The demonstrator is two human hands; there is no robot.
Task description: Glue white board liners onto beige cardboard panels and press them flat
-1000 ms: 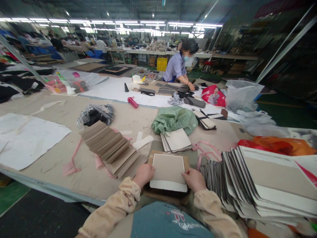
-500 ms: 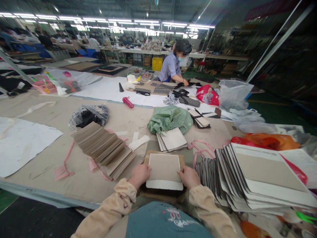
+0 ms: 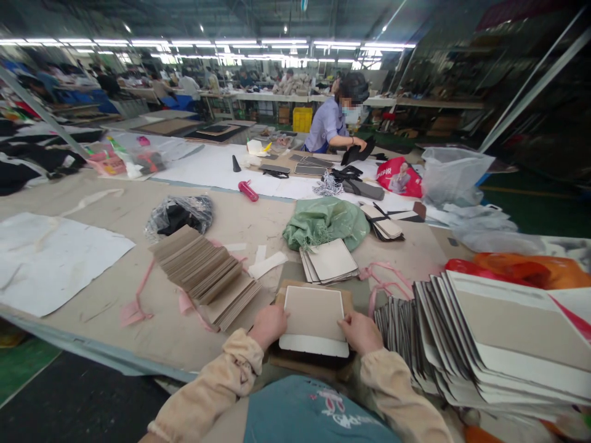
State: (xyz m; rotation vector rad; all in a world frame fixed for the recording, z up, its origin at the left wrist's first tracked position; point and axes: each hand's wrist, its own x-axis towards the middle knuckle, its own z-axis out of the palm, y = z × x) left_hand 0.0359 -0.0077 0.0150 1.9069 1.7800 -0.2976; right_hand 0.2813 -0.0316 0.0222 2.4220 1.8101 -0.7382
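A beige rectangular panel with a white border (image 3: pixel 314 312) lies in front of me, its wider white flap along the near side. My left hand (image 3: pixel 269 326) pinches its left edge. On the opposite edge, the fingers of my right hand (image 3: pixel 362 333) are closed in the same way. Under the panel shows a brown board (image 3: pixel 348 299), partly hidden by the panel and my hands. Left of my hands leans a fanned row of brown cardboard pieces (image 3: pixel 203 271). To the right is a thick stack of white-edged panels (image 3: pixel 512 314) like the one I hold.
Beyond the panel sit several cream sheets (image 3: pixel 330 259) and a green bag (image 3: pixel 325 223). A plastic-wrapped black bundle (image 3: pixel 180 216) and a pink tool (image 3: pixel 248 191) lie further left. Across the table a co-worker (image 3: pixel 327 126) handles black pieces. Pink strips (image 3: pixel 137 307) lie on the tabletop.
The whole view has shifted slightly, so things appear further right. Both my hands keep their grip on the panel. The co-worker has raised black pieces off the table.
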